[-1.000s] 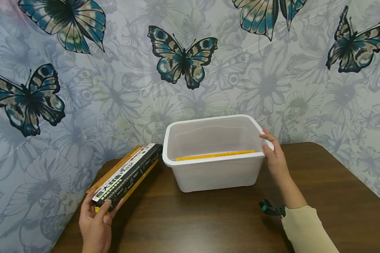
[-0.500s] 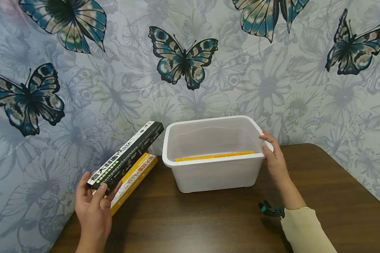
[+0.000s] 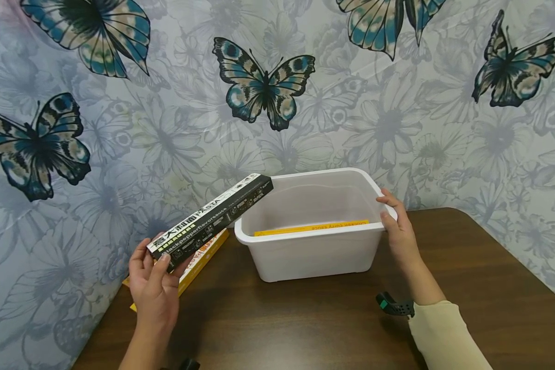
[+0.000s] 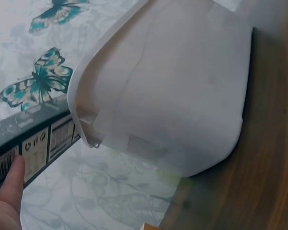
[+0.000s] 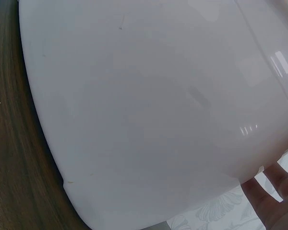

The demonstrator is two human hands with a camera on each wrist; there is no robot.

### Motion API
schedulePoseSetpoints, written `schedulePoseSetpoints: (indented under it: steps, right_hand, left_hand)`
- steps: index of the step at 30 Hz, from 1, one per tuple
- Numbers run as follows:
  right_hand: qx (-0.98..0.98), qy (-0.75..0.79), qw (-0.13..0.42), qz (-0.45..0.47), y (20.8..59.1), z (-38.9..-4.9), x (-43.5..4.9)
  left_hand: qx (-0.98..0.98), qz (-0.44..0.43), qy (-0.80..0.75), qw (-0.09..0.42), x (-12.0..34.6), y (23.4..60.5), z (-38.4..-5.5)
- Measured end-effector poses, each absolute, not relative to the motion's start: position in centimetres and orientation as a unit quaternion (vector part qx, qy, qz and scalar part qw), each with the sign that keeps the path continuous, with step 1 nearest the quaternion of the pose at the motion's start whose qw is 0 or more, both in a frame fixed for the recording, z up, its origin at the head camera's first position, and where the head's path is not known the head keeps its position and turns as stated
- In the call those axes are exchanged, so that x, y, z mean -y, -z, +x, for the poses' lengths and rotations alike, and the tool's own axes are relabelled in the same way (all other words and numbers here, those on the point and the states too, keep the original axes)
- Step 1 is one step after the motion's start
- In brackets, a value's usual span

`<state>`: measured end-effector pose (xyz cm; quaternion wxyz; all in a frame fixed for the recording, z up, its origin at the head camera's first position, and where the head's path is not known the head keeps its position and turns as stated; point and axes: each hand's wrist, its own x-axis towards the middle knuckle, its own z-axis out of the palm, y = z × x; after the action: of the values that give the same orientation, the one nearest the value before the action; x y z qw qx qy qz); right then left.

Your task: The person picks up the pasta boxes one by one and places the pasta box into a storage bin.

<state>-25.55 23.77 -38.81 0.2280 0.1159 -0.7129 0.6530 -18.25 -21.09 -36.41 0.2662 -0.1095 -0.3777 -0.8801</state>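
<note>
My left hand (image 3: 154, 290) grips the near end of a long black pasta box (image 3: 213, 218) with a white-lettered top edge. The box slants up to the right, its far end overlapping the left rim of a white plastic bin (image 3: 316, 254) in the head view. A finger lies along the printed side of the black box (image 4: 36, 151) in the left wrist view. My right hand (image 3: 400, 234) holds the bin's right rim between thumb and fingers. Inside the bin shows the yellow edge of a box (image 3: 312, 228) lettered "chicken curry sauce".
A yellow pasta box (image 3: 203, 262) lies on the brown wooden table (image 3: 305, 324), left of the bin and partly hidden by my left hand. The butterfly-patterned wall (image 3: 166, 128) stands right behind the table. A black strap (image 3: 395, 307) is on my right wrist.
The left hand has lifted the black box off the yellow one and carried it up and right toward the bin. The right hand keeps its hold on the rim.
</note>
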Motion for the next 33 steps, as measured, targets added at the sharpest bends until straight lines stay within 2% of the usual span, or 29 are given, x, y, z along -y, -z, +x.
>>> schedulePoseSetpoints:
  steps: [26, 33]
  right_hand:
    - [0.709, -0.656, 0.229, 0.121, 38.9, -25.5, -23.7]
    - [0.708, -0.657, 0.229, 0.122, 38.8, -25.6, -23.6]
  left_hand:
    - [0.588, -0.074, 0.785, 0.177, 18.2, 34.3, -25.3]
    - [0.663, -0.063, 0.737, 0.118, 17.5, 33.4, -27.1]
